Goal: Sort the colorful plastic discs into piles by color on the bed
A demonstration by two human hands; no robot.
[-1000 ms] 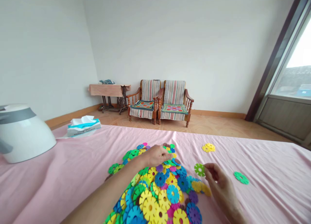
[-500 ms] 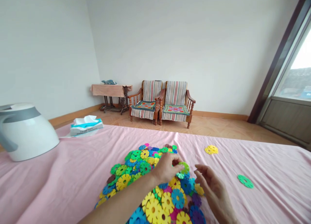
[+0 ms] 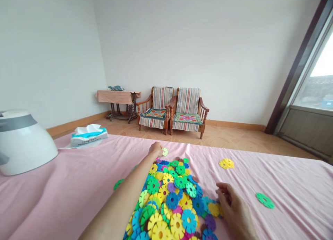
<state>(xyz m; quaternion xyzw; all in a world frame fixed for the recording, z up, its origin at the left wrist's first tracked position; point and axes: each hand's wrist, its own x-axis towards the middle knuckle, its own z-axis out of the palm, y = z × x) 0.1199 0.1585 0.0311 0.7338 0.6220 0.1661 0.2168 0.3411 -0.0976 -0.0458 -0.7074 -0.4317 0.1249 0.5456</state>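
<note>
A heap of colourful notched plastic discs (image 3: pixel 172 201) spreads over the pink cloth in front of me. Beyond its far edge, my left hand (image 3: pixel 156 149) pinches a pale yellow-green notched disc (image 3: pixel 164 152) at the fingertips. The forearm hides the heap's left side. My right hand (image 3: pixel 232 205) rests at the heap's right edge, fingers loosely curved and thumb apart, with nothing visible in it. Closest to it is a yellow notched disc (image 3: pixel 214 209), partly beside the fingers.
Yellow discs (image 3: pixel 226 163) and a single green disc (image 3: pixel 265 200) lie apart on the right of the pink cloth (image 3: pixel 291 177). At the left stand a white-and-grey jug (image 3: pixel 27 146) and a tissue pack (image 3: pixel 89 135). Two wooden armchairs (image 3: pixel 187 108) are against the back wall.
My left hand has carried the yellow-green disc from the heap's right side to beyond its far edge. The right hand has shifted slightly down, staying near the heap's right edge.
</note>
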